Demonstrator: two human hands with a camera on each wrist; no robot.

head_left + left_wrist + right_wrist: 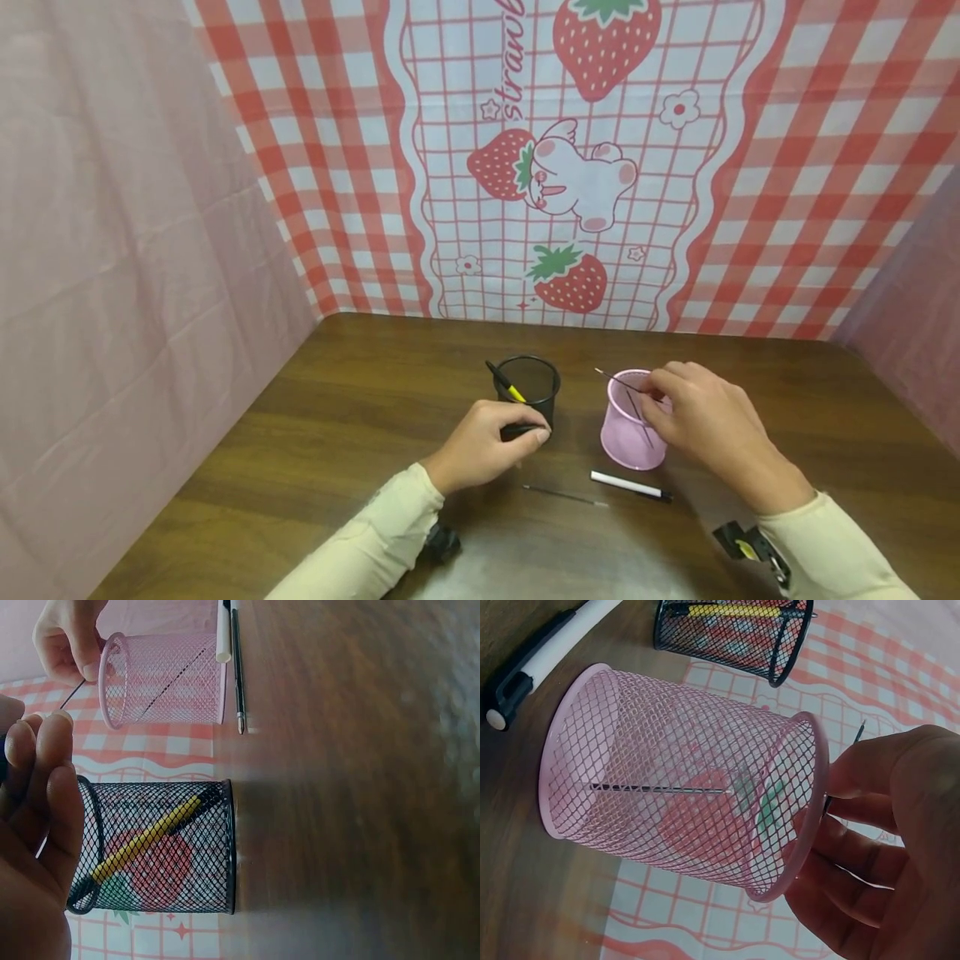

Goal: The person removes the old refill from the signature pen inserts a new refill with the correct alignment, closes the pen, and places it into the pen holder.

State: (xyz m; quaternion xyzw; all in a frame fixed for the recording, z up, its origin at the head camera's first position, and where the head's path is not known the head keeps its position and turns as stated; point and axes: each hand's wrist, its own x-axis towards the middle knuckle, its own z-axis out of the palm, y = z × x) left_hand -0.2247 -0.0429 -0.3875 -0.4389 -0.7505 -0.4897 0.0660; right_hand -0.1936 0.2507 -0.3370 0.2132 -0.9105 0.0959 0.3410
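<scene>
My right hand (708, 421) pinches a thin dark pen refill (617, 380) at the rim of the pink mesh pen cup (630, 446). Its pale tip points left, past the rim. Inside that cup another slim refill (660, 789) leans against the mesh. On the left, my left hand (487, 442) is in front of the black mesh pen cup (557, 392), its curled fingers and thumb holding a black pen-like piece (516, 431), mostly hidden by the fingers. A yellow-and-black pen (146, 838) slants in the black cup, its black end above the rim.
On the wooden table (360, 417), a white pen with a black end (626, 484) lies before the pink cup. A loose refill (562, 496) lies to its left. Behind stands a checked strawberry-print cloth (360, 208), with a pink cloth (135, 250) at the left side.
</scene>
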